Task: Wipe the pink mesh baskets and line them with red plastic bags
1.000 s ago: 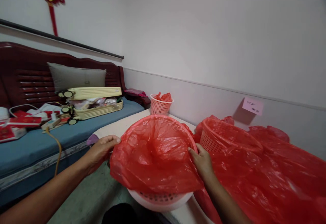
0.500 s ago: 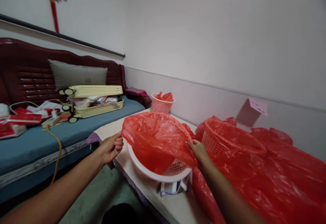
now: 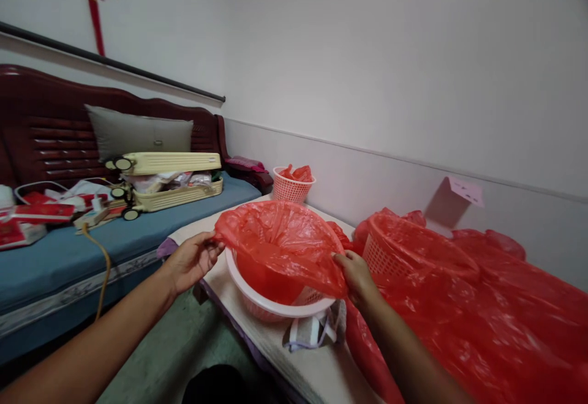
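Observation:
A thin red plastic bag (image 3: 285, 251) lies over and partly inside a white plastic basket (image 3: 280, 310) on a cloth-covered surface. My left hand (image 3: 195, 261) pinches the bag's edge at the left, its lower fingers loosely curled. At the right side, my right hand (image 3: 357, 274) grips the bag's edge near the basket's rim. The bag is stretched between both hands, and its far edge covers the basket's back rim. The near rim shows bare. A grey and white striped cloth (image 3: 312, 330) sits under the basket's front.
To the right, another basket (image 3: 386, 257) stands among spread red plastic sheeting (image 3: 468, 324). A small basket (image 3: 291, 190) holding red plastic is at the back. An open yellow suitcase (image 3: 177, 196) lies on the blue bed (image 3: 151, 239), near a power strip (image 3: 92, 217).
Both hands have shifted slightly left with the bag's edge. The basket has moved a little left and away, showing more striped cloth. My left hand's lower fingers have loosened.

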`<state>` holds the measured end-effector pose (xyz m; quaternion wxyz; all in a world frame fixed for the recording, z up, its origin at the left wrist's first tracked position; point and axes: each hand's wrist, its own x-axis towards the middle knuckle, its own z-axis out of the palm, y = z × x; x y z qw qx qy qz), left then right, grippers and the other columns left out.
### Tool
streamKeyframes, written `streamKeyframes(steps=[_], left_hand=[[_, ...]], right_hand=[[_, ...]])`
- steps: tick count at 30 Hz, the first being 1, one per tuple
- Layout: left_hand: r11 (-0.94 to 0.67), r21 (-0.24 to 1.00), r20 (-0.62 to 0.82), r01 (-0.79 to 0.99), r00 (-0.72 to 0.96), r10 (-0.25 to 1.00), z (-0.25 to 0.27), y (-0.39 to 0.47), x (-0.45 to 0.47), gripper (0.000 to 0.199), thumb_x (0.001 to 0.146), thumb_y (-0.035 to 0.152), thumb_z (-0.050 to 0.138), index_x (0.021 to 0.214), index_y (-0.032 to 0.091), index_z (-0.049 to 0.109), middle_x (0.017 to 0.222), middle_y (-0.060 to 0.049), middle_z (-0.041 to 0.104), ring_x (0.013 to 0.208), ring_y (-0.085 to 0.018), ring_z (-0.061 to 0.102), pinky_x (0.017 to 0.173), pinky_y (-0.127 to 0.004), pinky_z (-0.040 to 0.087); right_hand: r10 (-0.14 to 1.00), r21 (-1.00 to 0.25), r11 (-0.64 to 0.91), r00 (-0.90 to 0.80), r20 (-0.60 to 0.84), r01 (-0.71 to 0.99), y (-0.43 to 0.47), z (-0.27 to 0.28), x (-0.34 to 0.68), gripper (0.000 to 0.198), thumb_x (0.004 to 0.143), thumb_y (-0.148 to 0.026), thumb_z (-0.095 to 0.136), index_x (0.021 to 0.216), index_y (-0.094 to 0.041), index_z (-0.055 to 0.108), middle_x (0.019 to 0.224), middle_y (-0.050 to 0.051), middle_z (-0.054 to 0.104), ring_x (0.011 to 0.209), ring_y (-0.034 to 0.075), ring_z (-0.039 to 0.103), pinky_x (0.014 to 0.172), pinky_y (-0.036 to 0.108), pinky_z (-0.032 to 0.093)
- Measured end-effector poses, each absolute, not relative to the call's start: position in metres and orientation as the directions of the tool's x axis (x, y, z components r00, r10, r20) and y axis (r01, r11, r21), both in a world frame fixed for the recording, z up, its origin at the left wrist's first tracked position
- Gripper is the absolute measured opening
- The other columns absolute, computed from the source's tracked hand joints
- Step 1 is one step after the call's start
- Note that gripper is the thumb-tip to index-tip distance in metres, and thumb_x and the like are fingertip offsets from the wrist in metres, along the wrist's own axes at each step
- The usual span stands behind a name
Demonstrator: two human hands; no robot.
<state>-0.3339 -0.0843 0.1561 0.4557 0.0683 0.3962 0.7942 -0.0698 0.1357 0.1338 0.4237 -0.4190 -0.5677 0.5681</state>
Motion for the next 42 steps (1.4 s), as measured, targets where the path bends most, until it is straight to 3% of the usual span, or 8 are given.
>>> streamKeyframes(steps=[8, 15, 21, 28, 31, 36, 39, 42], left_hand=[[-0.310, 0.700, -0.246, -0.643, -0.625, 0.741, 0.144, -0.093, -0.310, 0.018, 0.092, 0.010, 0.044, 0.086, 0.011, 0.060, 0.057, 0.000, 0.063, 0.041, -0.007, 0.057, 0.043, -0.014, 0.051], [-0.327, 0.732, -0.137, -0.598, -0.599, 0.789, 0.124, -0.112, -0.271, 0.004, 0.083, 0.015, 0.064, 0.087, 0.013, 0.065, 0.068, 0.000, 0.065, 0.052, -0.007, 0.059, 0.049, -0.016, 0.053], [-0.309, 0.783, -0.104, -0.539, -0.605, 0.789, 0.104, -0.106, -0.247, 0.036, 0.066, 0.032, 0.084, 0.092, 0.015, 0.065, 0.073, 0.002, 0.063, 0.056, -0.006, 0.056, 0.047, -0.016, 0.048], [-0.308, 0.848, -0.064, -0.430, -0.662, 0.747, 0.105, -0.092, -0.243, 0.039, 0.068, 0.049, 0.077, 0.083, 0.016, 0.063, 0.054, 0.007, 0.052, 0.040, -0.003, 0.037, 0.036, -0.015, 0.032], [-0.317, 0.866, -0.052, -0.388, -0.699, 0.713, 0.109, -0.089, -0.246, 0.037, 0.069, 0.050, 0.076, 0.079, 0.017, 0.062, 0.049, 0.008, 0.048, 0.039, -0.004, 0.035, 0.037, -0.015, 0.031], [-0.317, 0.878, -0.049, -0.360, -0.725, 0.687, 0.112, -0.085, -0.250, 0.039, 0.069, 0.052, 0.075, 0.069, 0.016, 0.058, 0.049, 0.006, 0.049, 0.040, -0.005, 0.037, 0.036, -0.016, 0.029], [-0.315, 0.876, -0.065, -0.366, -0.736, 0.674, 0.114, -0.084, -0.249, 0.040, 0.065, 0.052, 0.077, 0.069, 0.016, 0.058, 0.049, 0.006, 0.049, 0.040, -0.005, 0.038, 0.035, -0.016, 0.030], [-0.314, 0.868, -0.085, -0.384, -0.739, 0.668, 0.118, -0.085, -0.245, 0.040, 0.064, 0.050, 0.078, 0.070, 0.016, 0.058, 0.050, 0.007, 0.049, 0.039, -0.004, 0.037, 0.035, -0.015, 0.030]], right_hand=[[0.960, -0.993, -0.060, -0.277, -0.029, -0.105, 0.136, 0.127, -0.069, 0.020, 0.057, -0.031, 0.070, 0.065, -0.020, 0.056, 0.054, -0.003, 0.063, 0.049, 0.016, 0.059, 0.049, 0.027, 0.045], [0.959, -0.975, -0.128, -0.275, -0.075, -0.180, 0.143, 0.118, -0.073, 0.022, 0.057, -0.030, 0.074, 0.063, -0.020, 0.056, 0.054, -0.002, 0.064, 0.051, 0.016, 0.060, 0.049, 0.026, 0.046], [0.917, -0.935, -0.259, -0.366, -0.159, -0.241, 0.140, 0.119, -0.076, 0.014, 0.065, -0.027, 0.070, 0.068, -0.019, 0.060, 0.064, 0.005, 0.071, 0.059, 0.021, 0.067, 0.058, 0.032, 0.054], [0.867, -0.873, -0.355, -0.468, -0.173, -0.335, 0.127, 0.128, -0.076, 0.016, 0.079, -0.031, 0.064, 0.084, -0.017, 0.064, 0.081, 0.008, 0.074, 0.073, 0.022, 0.071, 0.066, 0.033, 0.057], [0.867, -0.810, -0.425, -0.438, -0.236, -0.404, 0.115, 0.116, -0.069, 0.019, 0.086, -0.038, 0.059, 0.084, -0.019, 0.061, 0.070, 0.002, 0.071, 0.062, 0.015, 0.068, 0.056, 0.025, 0.054], [0.844, -0.782, -0.489, -0.437, -0.311, -0.388, 0.080, 0.091, -0.058, 0.017, 0.072, -0.027, 0.072, 0.080, -0.016, 0.060, 0.061, -0.002, 0.064, 0.048, 0.009, 0.058, 0.043, 0.017, 0.043], [0.832, -0.798, -0.465, -0.498, -0.246, -0.383, 0.059, 0.097, -0.057, 0.028, 0.061, -0.028, 0.080, 0.078, -0.015, 0.061, 0.065, -0.002, 0.065, 0.052, 0.008, 0.059, 0.044, 0.016, 0.042], [0.784, -0.842, -0.430, -0.597, -0.169, -0.326, 0.040, 0.113, -0.060, 0.029, 0.059, -0.029, 0.082, 0.073, -0.014, 0.061, 0.064, -0.002, 0.064, 0.050, 0.006, 0.055, 0.042, 0.015, 0.040]])
